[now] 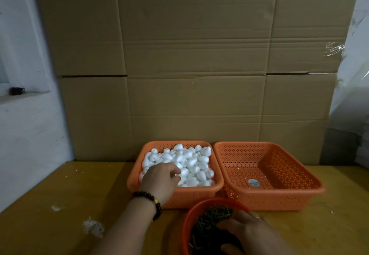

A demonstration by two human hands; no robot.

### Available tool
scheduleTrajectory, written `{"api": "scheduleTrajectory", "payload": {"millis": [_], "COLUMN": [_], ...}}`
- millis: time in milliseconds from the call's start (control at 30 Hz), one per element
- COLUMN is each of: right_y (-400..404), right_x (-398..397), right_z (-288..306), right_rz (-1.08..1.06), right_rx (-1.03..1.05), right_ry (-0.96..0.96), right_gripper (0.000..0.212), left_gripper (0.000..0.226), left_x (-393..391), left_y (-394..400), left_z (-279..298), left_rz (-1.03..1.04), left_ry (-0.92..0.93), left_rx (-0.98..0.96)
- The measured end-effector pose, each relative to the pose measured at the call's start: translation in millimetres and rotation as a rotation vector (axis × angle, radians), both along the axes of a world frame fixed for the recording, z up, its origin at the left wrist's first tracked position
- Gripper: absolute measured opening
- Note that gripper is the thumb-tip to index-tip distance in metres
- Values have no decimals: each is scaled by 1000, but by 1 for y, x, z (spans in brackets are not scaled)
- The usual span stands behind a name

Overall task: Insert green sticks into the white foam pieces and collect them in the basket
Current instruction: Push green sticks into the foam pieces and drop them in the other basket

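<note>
Progress check: nothing collected yet — the empty perforated orange plastic basket (267, 175) holds no finished pieces, only a round sticker on its floor. Just left of it, touching rim to rim, the matching orange basket (216, 183) is heaped with white egg-shaped foam pieces (191, 162), apparently all without sticks. Your left hand (159, 183) is down in that heap at its near-left corner, fingers curled as if pinching a piece; can't tell whether it actually has one. Near side of the empty basket, your right hand (249, 232) rests in the round orange bowl (186, 224) of thin green sticks (211, 220), fingers loosely bent — grip on a stick not visible. By the look of it, the whole job remains: pair, insert, drop in, repeat.
</note>
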State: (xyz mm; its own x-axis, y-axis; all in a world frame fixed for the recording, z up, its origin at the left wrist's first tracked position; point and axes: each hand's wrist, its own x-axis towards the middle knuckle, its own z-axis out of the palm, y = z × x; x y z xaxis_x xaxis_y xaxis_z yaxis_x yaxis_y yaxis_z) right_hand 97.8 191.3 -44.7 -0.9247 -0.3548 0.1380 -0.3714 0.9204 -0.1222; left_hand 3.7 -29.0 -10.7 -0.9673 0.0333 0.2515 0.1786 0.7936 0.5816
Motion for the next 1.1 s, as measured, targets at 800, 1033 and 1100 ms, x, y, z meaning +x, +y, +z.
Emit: {"api": "scheduleTrajectory", "payload": {"millis": [800,1033,1100], "right_y": [-3,-11,-9], "right_x": [7,8,9], "right_z": [-6,7,9], "right_rz": [28,-26,-45], "right_rx": [-111,-17,-96], "right_ry": [154,180,154], "right_gripper": [39,31,34], "left_gripper": [10,19,22], "left_x": [-50,-13,1], "left_y": [-5,0,3], "left_z": [11,-4,-3], "left_rz": [-161,-158,-198], "left_ry": [-232,-141,-129], "left_rx": [-102,846,1052]}}
